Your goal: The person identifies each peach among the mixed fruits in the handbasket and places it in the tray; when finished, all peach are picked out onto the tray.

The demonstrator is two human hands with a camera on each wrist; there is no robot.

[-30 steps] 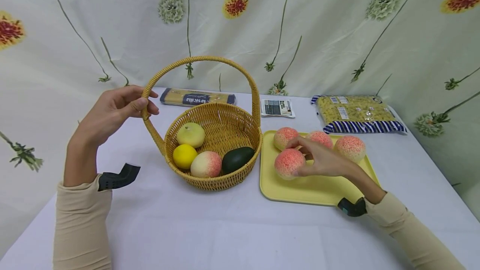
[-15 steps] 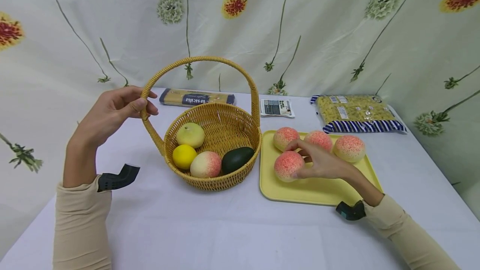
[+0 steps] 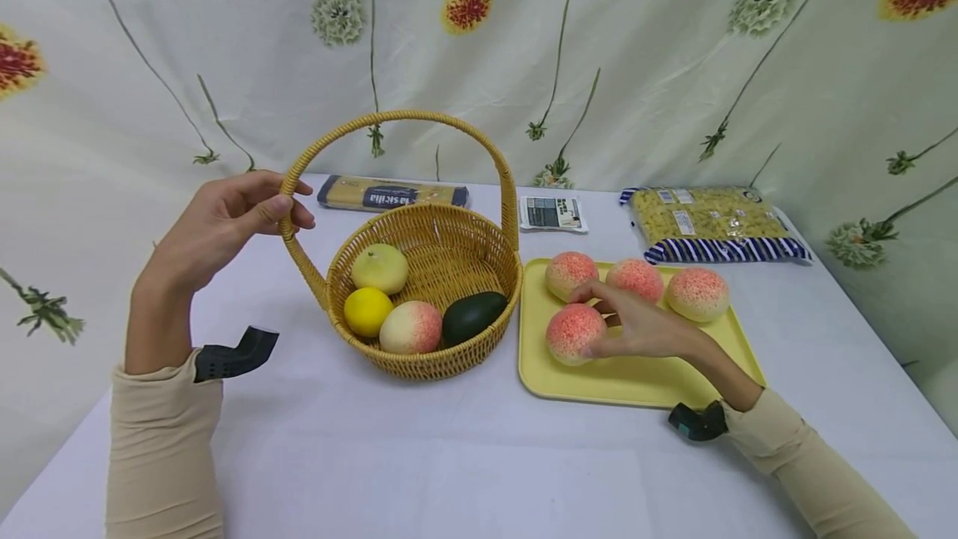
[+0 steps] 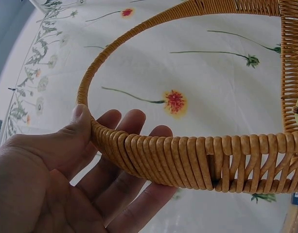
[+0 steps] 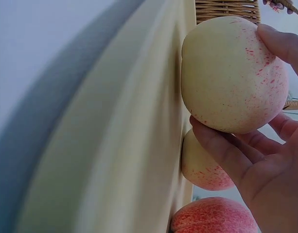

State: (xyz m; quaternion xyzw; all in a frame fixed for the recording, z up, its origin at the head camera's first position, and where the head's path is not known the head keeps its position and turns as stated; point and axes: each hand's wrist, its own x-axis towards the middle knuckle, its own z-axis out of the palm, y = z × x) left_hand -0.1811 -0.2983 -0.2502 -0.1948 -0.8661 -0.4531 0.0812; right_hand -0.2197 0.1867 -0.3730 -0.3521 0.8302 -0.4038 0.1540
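My left hand (image 3: 217, 227) holds the left side of the wicker basket's handle (image 3: 400, 116), thumb on one side and fingers behind; the left wrist view shows the handle (image 4: 153, 153) between them. The basket (image 3: 427, 368) stands on the table. Inside it lie a pale green round fruit (image 3: 380, 269), a lemon (image 3: 367, 312), a peach (image 3: 411, 328) and a dark green avocado-like fruit (image 3: 474, 319). My right hand (image 3: 636, 323) grips a speckled peach (image 3: 575, 334) at the left of the yellow tray (image 3: 599, 385). In the right wrist view this peach (image 5: 231, 73) appears to touch the tray.
Three more peaches (image 3: 571, 274) sit along the tray's back. Behind them lies a bag of pasta (image 3: 703, 223). A small white packet (image 3: 553, 214) and a long pasta pack (image 3: 392, 195) lie behind the basket. A floral cloth (image 3: 486, 65) hangs at the back.
My right hand and its peach have shifted slightly left and down onto the tray. My left hand stays on the handle, and the basket has not moved.
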